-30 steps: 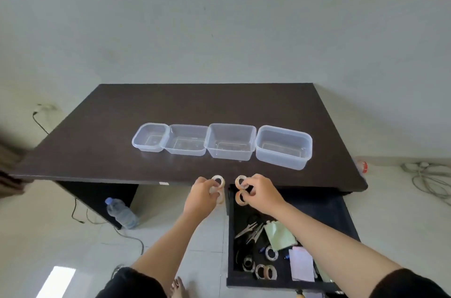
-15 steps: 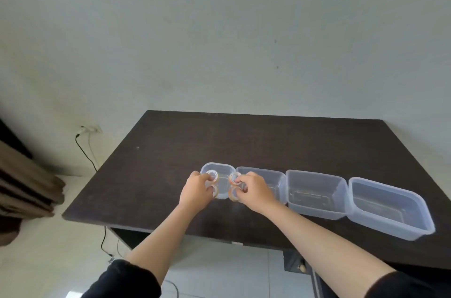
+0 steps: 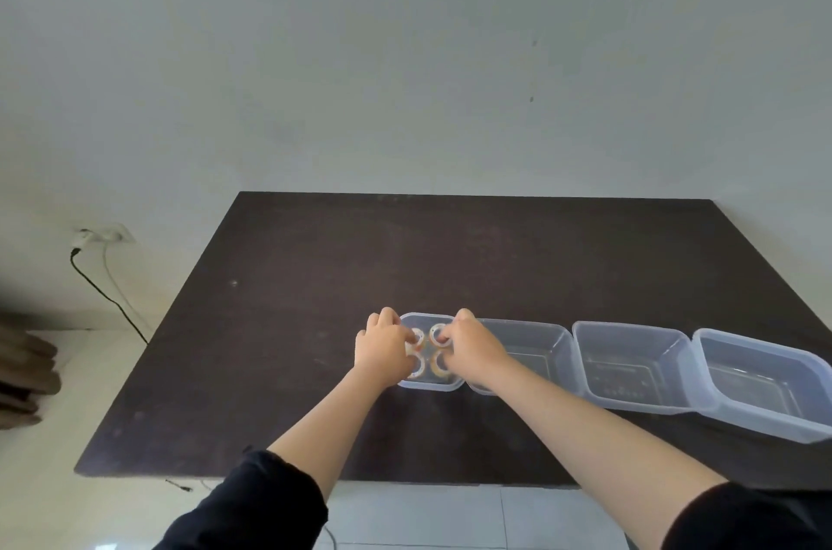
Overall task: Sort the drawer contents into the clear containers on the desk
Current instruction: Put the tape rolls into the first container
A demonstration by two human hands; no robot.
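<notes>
1. containers, four clear ones, stand in a row on the dark surface (image 3: 315,279); the three to the right look empty, the rightmost (image 3: 765,383) being the largest.
2. leftmost container (image 3: 427,317) is the smallest, and both hands reach into it from the near side.
3. left hand (image 3: 382,347) is curled shut around two tape rolls (image 3: 416,342).
4. right hand (image 3: 468,347) likewise pinches two rolls (image 3: 437,335).
5. rolls lie flat, rings upward, directly beneath the fingers and low inside the container, so release probably needs only letting go.
</notes>
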